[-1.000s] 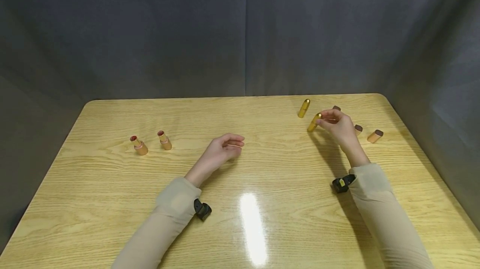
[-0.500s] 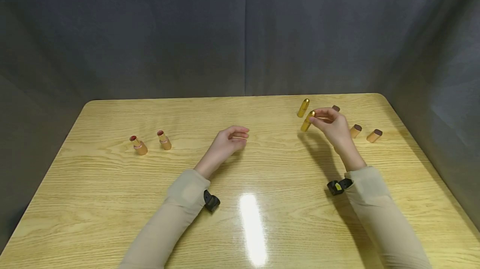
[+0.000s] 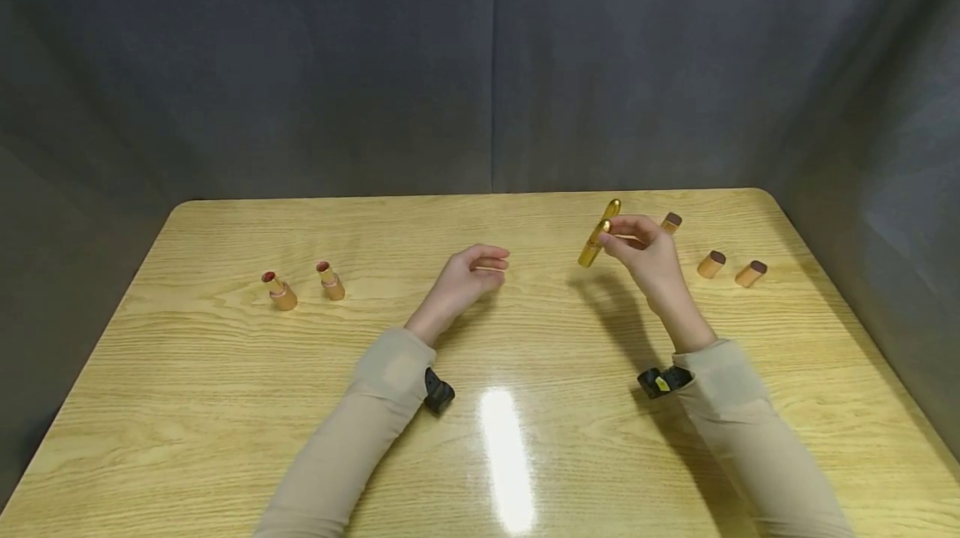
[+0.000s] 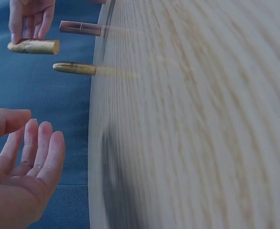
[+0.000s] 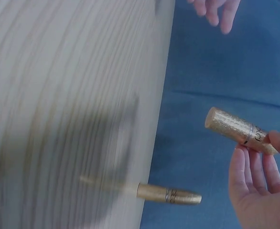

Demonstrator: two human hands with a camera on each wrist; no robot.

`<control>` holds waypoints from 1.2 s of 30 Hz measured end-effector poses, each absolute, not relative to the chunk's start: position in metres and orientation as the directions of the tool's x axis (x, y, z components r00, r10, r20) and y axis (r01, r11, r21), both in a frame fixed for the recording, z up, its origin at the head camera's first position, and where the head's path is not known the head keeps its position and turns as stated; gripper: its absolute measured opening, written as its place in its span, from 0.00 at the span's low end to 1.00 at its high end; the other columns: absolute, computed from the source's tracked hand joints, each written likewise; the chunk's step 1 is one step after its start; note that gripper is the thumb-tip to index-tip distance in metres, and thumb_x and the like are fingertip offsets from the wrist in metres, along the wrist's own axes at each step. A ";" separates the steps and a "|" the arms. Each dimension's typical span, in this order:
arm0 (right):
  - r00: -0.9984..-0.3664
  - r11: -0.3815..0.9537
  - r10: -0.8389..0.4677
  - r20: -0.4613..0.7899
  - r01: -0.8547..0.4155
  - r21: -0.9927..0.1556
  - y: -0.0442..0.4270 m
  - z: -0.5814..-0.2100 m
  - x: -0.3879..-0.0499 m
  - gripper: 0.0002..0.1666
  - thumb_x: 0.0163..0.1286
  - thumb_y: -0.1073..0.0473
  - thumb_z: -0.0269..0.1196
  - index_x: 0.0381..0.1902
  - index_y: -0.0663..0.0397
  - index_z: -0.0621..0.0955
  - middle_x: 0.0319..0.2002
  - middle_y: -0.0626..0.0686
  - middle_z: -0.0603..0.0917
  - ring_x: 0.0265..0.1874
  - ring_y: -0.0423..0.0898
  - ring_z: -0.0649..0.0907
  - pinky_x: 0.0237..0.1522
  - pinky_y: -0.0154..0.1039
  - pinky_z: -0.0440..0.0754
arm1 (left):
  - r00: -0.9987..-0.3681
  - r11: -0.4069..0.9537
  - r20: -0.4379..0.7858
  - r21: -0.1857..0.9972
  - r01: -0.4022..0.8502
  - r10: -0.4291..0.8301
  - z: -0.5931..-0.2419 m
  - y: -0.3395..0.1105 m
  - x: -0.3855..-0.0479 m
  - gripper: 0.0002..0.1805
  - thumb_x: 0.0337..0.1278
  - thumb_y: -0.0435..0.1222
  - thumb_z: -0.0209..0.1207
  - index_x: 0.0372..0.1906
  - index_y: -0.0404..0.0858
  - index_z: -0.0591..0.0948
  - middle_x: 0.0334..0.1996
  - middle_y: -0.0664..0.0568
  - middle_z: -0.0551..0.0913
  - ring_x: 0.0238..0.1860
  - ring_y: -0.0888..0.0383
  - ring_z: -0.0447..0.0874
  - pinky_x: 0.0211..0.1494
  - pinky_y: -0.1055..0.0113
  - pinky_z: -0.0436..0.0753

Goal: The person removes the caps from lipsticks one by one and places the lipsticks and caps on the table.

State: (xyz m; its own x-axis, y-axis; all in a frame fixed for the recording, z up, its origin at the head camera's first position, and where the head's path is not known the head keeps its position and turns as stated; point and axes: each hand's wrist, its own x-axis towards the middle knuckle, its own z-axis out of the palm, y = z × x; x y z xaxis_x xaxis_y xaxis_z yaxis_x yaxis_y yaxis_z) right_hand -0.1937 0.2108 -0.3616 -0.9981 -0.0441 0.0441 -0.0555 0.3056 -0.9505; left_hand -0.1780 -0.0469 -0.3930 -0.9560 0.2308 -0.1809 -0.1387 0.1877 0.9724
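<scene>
In the head view, a bullet-shaped gold lipstick tube hangs above the table, pinched near its rounded top by the thumb and fingers of my right hand. The right wrist view shows lettering and a glittery lower part on that held tube. Just behind it, a second gold lipstick tube stands upright on the table, partly hidden in the head view. My left hand hovers over the middle of the table with fingers loosely bent. Nothing lies between the left thumb and fingers.
Two uncapped lipsticks stand at the left with rose-gold bases. At the right stand three short rose-gold tubes with dark tops. A grey curtain rises behind the wooden table.
My right hand has carried the gold lipstick tube left, so that it now overlaps the standing one. My left hand has drifted right and slightly farther away.
</scene>
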 end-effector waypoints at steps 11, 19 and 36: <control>-0.994 0.226 -0.107 0.038 -0.061 -0.972 0.188 -0.362 -0.188 0.12 0.68 0.61 0.61 0.48 0.53 0.76 0.36 0.35 0.78 0.36 0.29 0.81 0.42 0.25 0.82 | -0.924 0.214 -0.188 0.969 -0.120 0.333 -0.395 -0.038 -0.178 0.23 0.61 0.28 0.55 0.63 0.33 0.72 0.57 0.38 0.76 0.57 0.45 0.76 0.56 0.62 0.79; -0.987 0.209 -0.162 0.011 -0.046 -0.977 0.171 -0.364 -0.182 0.21 0.69 0.61 0.60 0.56 0.68 0.72 0.37 0.39 0.77 0.34 0.31 0.82 0.43 0.28 0.83 | -0.894 0.240 -0.212 0.963 -0.122 0.396 -0.392 -0.032 -0.173 0.23 0.62 0.33 0.57 0.63 0.36 0.72 0.58 0.41 0.76 0.56 0.47 0.78 0.57 0.59 0.79; -0.978 0.196 -0.206 -0.017 -0.024 -0.980 0.153 -0.369 -0.175 0.20 0.71 0.62 0.57 0.56 0.70 0.71 0.40 0.45 0.77 0.34 0.32 0.82 0.44 0.30 0.83 | -0.922 0.218 -0.148 0.973 -0.072 0.357 -0.387 -0.026 -0.165 0.21 0.63 0.40 0.59 0.58 0.34 0.74 0.54 0.41 0.78 0.52 0.48 0.81 0.57 0.54 0.80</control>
State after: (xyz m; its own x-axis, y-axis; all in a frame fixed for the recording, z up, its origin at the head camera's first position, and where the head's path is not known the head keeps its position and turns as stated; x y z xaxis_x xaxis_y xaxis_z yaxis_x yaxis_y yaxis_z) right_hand -0.1749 0.1530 -0.3692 -0.9784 -0.2060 -0.0173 -0.0240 0.1960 -0.9803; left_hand -0.1648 -0.0258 -0.3868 -0.9224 0.3566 -0.1481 -0.0722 0.2175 0.9734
